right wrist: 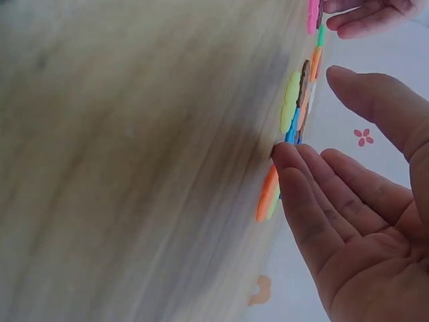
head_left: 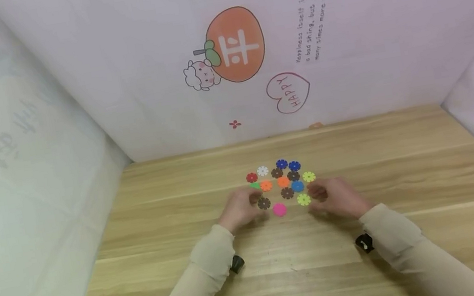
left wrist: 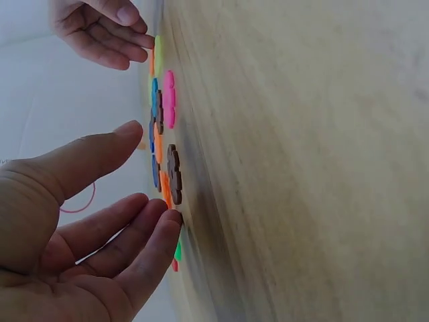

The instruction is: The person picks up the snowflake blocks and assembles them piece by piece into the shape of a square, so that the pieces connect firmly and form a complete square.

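Observation:
Several flat, notched, flower-shaped plastic discs lie in a loose cluster on the wooden table. At the cluster's left edge is my left hand (head_left: 242,208), its fingers loosely bent beside a brown disc (head_left: 264,203) and a green disc (head_left: 255,185). My right hand (head_left: 335,197) is on the opposite side, near a yellow-green disc (head_left: 303,199); an orange disc (right wrist: 267,194) shows by its fingertips in the right wrist view. Both hands have thumb and fingers apart, with nothing held between them. A pink disc (head_left: 280,209) lies nearest me, between the hands.
Farther back are a red disc (head_left: 251,177), a white disc (head_left: 262,170) and dark blue discs (head_left: 282,164). The wood-grain table (head_left: 286,285) ends at a printed cloth wall (head_left: 155,104) behind. White cloth also stands at the left and right sides.

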Available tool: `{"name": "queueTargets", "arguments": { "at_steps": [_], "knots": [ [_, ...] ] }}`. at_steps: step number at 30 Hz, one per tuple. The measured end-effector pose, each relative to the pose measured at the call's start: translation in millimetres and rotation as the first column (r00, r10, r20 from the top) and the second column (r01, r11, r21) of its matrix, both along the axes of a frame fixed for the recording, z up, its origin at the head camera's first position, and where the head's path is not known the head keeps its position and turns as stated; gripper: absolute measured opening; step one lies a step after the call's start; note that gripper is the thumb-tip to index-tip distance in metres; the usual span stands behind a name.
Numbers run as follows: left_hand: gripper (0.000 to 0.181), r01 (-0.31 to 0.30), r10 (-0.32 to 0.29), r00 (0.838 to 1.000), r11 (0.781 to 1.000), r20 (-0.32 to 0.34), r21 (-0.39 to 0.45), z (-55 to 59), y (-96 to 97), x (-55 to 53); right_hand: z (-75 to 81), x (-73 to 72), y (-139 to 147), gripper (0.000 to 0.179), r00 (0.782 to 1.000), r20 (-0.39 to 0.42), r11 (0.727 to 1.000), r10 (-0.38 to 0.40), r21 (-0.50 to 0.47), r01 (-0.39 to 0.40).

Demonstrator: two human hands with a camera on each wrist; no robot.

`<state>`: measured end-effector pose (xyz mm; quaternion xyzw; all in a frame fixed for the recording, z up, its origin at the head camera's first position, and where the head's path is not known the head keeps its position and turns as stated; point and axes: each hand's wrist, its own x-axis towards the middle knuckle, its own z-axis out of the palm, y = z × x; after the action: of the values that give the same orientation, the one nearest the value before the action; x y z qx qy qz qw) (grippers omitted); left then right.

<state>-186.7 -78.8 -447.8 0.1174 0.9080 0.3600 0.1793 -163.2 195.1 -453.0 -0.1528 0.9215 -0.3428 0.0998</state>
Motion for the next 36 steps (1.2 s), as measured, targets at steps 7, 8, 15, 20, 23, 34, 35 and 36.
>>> {"name": "queueTargets", "arguments": {
  "at_steps": [7,8,15,20,23,34,35,36],
  "knots": [
    [0.055,0.04,-0.042,0.998,0.998,-0.044,-0.054,-6.3,7.3,-7.1,-0.7,-4.0,-5,0.047,0.999,-0.031,0.999,0.005,0.042,-0.003],
    [0.053,0.043,-0.046,0.998,0.997,-0.051,-0.06,-6.9,8.1,-8.0,-0.9,-4.6,-6,0.046,0.999,-0.039,0.999,0.007,0.051,-0.005],
    [0.043,0.027,-0.032,0.996,0.998,-0.081,-0.064,-7.6,14.6,-8.4,-6.1,-8.8,-13,0.029,0.995,-0.102,0.99,0.018,0.14,-0.004],
    [0.037,0.012,-0.02,0.994,0.997,-0.109,-0.074,-8.2,17.8,-7.6,-7.9,-11.1,-18,0.025,0.993,-0.116,0.985,0.012,0.174,0.008],
    [0.037,0.015,-0.024,0.992,0.997,-0.123,-0.075,-8.7,17.4,-7.7,-6.8,-11.2,-20,0.027,0.994,-0.11,0.983,0.005,0.181,0.015],
    [0.025,-0.015,0.014,0.996,1.0,-0.087,-0.01,-11.7,4.5,-6.8,-9.1,-10.5,-20,0.025,0.999,-0.016,0.996,-0.048,0.07,0.049],
    [0.024,-0.013,0.013,0.996,1.0,-0.083,0.0,-12.1,3.4,-6.7,-10.0,-10.0,-19,0.023,0.999,-0.002,0.997,-0.052,0.05,0.052],
    [0.024,-0.012,0.013,0.997,1.0,-0.075,0.013,-12.4,2.3,-6.3,-10.8,-9.3,-19,0.021,0.998,0.007,0.998,-0.057,0.031,0.057]
  ]
}}
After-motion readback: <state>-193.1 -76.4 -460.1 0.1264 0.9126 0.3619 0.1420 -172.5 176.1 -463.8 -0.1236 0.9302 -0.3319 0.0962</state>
